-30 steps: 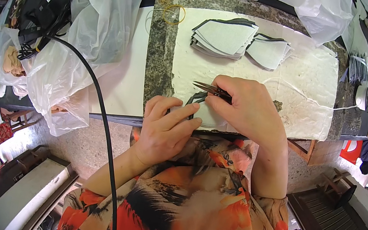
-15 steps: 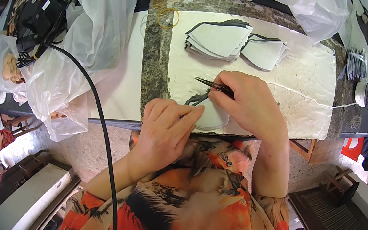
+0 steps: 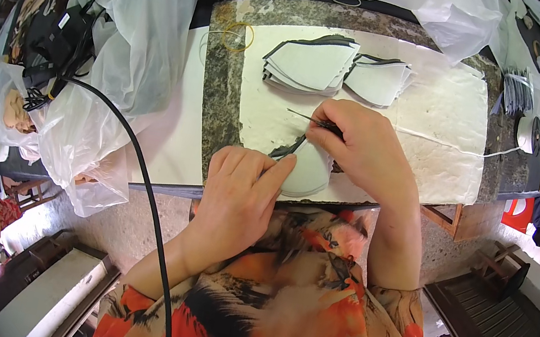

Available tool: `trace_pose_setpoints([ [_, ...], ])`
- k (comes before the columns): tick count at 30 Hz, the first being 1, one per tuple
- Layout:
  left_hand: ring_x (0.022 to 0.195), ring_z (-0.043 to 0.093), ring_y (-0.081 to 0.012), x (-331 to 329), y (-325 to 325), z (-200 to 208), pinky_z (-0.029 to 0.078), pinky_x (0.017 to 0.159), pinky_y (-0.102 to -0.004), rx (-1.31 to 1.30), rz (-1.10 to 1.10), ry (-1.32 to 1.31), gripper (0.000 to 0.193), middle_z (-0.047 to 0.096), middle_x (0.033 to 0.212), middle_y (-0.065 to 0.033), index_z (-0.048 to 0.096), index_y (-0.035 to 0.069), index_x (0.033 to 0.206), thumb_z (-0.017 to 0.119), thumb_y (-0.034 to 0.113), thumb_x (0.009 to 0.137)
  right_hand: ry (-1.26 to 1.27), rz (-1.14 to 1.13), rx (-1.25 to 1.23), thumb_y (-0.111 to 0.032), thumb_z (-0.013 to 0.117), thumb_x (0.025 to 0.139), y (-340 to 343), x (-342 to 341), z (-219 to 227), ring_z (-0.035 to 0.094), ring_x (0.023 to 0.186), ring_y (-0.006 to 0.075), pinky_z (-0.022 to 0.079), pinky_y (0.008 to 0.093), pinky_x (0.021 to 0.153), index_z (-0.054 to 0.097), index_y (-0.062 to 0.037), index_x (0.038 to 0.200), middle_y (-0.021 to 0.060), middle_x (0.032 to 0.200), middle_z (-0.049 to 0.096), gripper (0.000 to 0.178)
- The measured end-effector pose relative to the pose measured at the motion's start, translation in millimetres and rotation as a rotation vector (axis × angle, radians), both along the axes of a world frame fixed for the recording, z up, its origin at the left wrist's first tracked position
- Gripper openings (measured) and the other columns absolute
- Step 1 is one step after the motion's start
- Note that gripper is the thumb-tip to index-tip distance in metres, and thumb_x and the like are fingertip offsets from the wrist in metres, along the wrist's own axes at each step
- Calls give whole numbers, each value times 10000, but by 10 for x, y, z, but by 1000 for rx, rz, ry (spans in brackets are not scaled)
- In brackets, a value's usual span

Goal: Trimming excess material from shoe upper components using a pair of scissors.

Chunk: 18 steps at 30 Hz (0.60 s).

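A white, curved flat piece with a dark edge lies on the board's near side. My left hand is on its left edge, fingers together and bent, pressing the dark edging; the thumb is hidden. Above the piece, my right hand is closed around a slim, dark pointed tool; whether it is tweezers or small scissors I cannot tell. The tool's tip points left. Beyond my hands are a larger stack of similar pieces and a smaller stack.
A cream sheet covers much of the worn stone board. White cord runs right to a spool. Plastic bags and a black adapter crowd the left. A black cable crosses in front of my left forearm.
My right hand has turned slightly, and the tool now shows as one thin line. The left fingers remain on the piece's edge. The whole view has shifted a little.
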<state>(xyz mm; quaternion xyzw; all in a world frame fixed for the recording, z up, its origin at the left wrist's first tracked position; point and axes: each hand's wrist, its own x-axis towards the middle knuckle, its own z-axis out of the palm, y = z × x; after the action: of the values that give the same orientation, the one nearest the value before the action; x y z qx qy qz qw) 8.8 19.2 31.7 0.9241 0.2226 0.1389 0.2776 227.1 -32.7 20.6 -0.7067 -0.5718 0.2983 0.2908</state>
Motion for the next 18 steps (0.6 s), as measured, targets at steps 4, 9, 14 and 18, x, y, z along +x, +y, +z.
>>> trace_pose_setpoints([
  [4, 893, 544, -300, 39, 35, 53, 417, 858, -430, 7, -34, 49, 491, 548, 917, -98, 645, 30, 1244, 698, -2, 758, -8, -5, -16, -207, 687, 892, 0, 13, -17, 635, 773, 328, 494, 407, 707, 667, -28, 953, 146, 830, 652, 190],
  [9, 873, 533, -287, 92, 74, 115, 414, 852, -424, 17, -65, 102, 520, 516, 900, -95, 627, 33, 1266, 694, -7, 752, -4, -28, -13, -230, 674, 902, 2, 46, -25, 635, 779, 336, 493, 411, 709, 669, -26, 960, 155, 843, 651, 213],
  [14, 873, 525, -279, 144, 101, 134, 412, 852, -420, 19, -94, 141, 543, 488, 884, -90, 616, 33, 1284, 684, -14, 747, -19, -48, 7, -237, 665, 909, 9, 71, -93, 635, 777, 340, 494, 411, 711, 669, -21, 960, 163, 844, 646, 222],
  [18, 878, 522, -276, 159, 123, 139, 410, 851, -421, 7, -105, 163, 553, 476, 876, -89, 614, 43, 1291, 681, -10, 745, 0, -69, -22, -238, 668, 902, 7, 66, -104, 640, 765, 333, 496, 406, 700, 667, -11, 955, 167, 832, 655, 234],
])
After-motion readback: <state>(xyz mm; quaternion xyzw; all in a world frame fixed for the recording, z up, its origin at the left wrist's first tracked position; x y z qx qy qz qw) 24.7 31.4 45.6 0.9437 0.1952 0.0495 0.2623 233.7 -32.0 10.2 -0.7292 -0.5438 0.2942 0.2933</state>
